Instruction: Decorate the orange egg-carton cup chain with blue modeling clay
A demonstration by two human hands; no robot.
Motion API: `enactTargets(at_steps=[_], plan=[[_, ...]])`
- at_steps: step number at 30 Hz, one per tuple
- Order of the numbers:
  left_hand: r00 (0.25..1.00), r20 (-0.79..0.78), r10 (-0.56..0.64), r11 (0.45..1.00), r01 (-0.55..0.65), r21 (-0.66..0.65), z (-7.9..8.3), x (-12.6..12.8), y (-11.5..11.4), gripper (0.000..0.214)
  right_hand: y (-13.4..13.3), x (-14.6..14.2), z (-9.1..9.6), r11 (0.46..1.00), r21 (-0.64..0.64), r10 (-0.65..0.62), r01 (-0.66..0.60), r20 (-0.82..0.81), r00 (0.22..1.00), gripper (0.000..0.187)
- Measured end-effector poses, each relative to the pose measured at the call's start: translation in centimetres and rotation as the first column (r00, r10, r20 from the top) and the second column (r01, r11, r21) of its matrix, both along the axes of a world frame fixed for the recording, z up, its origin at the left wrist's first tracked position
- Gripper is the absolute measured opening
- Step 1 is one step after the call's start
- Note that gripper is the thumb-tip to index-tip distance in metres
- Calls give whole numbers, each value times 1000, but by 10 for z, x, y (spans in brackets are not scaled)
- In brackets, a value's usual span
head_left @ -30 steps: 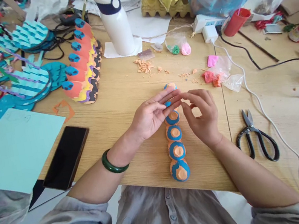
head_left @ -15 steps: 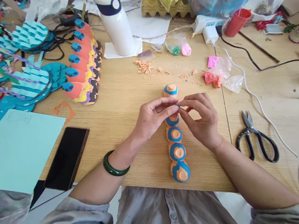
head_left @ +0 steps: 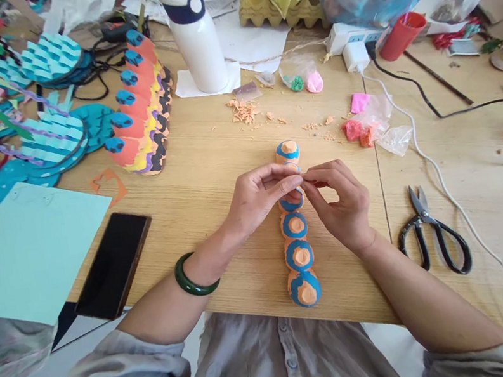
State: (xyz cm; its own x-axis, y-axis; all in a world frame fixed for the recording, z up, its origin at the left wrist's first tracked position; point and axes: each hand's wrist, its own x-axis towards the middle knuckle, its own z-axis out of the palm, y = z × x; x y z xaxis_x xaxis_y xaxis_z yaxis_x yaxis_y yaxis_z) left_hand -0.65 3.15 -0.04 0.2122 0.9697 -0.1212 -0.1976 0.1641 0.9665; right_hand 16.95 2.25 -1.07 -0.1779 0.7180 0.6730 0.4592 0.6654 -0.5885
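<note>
A row of orange egg-carton cups with blue rings [head_left: 299, 251] lies on the wooden table [head_left: 208, 157], running away from me. My left hand [head_left: 260, 196] and my right hand [head_left: 341, 202] meet over the second cup from the far end. Both pinch their fingertips together on a small bit at that cup; what the bit is I cannot make out. The far cup [head_left: 288, 150] shows beyond my fingers. A green bangle [head_left: 192, 279] sits on my left wrist.
Black scissors [head_left: 430, 236] lie to the right, a black phone [head_left: 112, 263] and pale green paper [head_left: 25, 249] to the left. A painted carton row [head_left: 141, 104], white bottle [head_left: 193, 31], clay lumps in bags [head_left: 363, 121], cables and a red cup [head_left: 399, 35] crowd the back.
My left hand was open with fingers stretched over the far cups. It has since closed into a pinch against my right fingertips and come slightly nearer, uncovering the far cup.
</note>
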Motion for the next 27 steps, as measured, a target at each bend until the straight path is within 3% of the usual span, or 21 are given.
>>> enactTargets(at_steps=[11,19,27], plan=[[999,40,-2,1000,3,-26,0,1,1,35,1,0,-2,999,-36,1,-1,1,1000,13],[999,-32,2,1000,-2,-19,-1,-2,3,36,-2,-2,-4,995,-95,21,-20,8,1000,21],[999,32,-31,998,33,-57,0,-1,2,38,-1,1,-3,999,-39,-20,21,31,999,11]])
